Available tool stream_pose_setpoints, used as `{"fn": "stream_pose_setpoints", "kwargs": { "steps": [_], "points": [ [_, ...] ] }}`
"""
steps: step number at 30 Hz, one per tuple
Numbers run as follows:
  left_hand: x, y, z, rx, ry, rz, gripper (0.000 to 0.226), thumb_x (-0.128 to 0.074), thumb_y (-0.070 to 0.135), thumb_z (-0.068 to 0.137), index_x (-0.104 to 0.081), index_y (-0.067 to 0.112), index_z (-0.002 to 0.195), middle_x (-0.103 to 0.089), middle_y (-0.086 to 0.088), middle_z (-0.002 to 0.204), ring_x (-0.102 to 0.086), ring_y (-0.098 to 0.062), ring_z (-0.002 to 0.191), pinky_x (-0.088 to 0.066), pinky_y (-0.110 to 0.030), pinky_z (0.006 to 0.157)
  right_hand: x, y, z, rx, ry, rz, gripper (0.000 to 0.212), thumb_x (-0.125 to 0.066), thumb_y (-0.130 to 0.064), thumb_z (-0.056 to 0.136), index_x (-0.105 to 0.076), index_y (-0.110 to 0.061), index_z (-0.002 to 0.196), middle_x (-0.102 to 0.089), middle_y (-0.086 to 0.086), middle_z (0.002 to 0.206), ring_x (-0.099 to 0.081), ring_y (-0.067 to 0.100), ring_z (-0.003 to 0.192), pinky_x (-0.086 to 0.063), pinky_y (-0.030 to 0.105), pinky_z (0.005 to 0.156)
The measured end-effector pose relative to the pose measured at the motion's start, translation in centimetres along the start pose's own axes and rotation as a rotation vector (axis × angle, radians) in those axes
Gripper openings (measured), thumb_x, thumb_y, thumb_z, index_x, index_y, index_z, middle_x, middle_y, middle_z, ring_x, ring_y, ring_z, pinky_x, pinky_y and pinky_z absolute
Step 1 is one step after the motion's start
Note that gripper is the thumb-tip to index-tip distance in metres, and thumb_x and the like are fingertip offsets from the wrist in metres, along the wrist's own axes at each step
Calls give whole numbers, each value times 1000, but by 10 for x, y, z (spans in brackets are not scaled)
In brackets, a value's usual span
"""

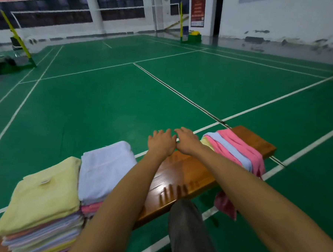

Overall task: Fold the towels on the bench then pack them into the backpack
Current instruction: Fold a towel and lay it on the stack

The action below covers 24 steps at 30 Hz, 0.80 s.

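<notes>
A brown wooden bench (180, 176) runs from lower left to upper right. Two stacks of folded towels rest on its left part: one topped by a yellow towel (42, 194), one topped by a pale lilac towel (103, 170). Unfolded towels, pink on top with light blue and yellow (235, 148), hang over the bench's right end. My left hand (162, 143) and my right hand (187, 141) hover side by side above the bench's far edge, between the stacks and the draped pile, fingers spread, holding nothing. No backpack is in view.
Green court floor (124, 96) with white lines stretches beyond the bench. My knee in grey trousers (187, 229) is in front of the bench. Yellow net posts stand at far left (16, 37) and far back (180, 20).
</notes>
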State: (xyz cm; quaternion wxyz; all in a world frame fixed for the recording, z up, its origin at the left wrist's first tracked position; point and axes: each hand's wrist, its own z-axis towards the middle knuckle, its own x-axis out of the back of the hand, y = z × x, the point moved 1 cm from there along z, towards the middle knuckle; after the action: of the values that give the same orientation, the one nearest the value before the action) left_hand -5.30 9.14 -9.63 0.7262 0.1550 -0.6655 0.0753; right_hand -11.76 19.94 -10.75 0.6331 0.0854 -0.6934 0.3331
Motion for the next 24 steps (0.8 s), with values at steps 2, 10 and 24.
{"fn": "stream_pose_setpoints", "kwargs": {
  "steps": [2,10,24],
  "points": [
    [-11,20,8,-28,-34,-26,47,-31,48,104,-53,16,129,-57,-15,135,-47,-35,129,-38,-48,102,-4,22,-2,-47,-17,-10,57,-54,-29,94,-43,-15,148,-42,13,151,-40,35,139,-40,52,110],
    [-66,91,36,-77,-198,-178,47,-32,48,103,-51,17,133,-57,-17,133,-52,-38,124,-44,-48,99,-21,113,-4,-235,-1,-26,47,-51,-26,99,-46,-15,145,-47,13,148,-50,33,130,-46,45,105],
    [-149,166,60,-67,-475,-597,16,-46,16,99,-59,7,99,-64,-16,110,-59,-32,98,-45,-35,82,-64,216,-17,-520,14,-149,41,-43,-24,106,-39,-10,144,-49,15,144,-49,34,128,-41,42,108]
  ]
}}
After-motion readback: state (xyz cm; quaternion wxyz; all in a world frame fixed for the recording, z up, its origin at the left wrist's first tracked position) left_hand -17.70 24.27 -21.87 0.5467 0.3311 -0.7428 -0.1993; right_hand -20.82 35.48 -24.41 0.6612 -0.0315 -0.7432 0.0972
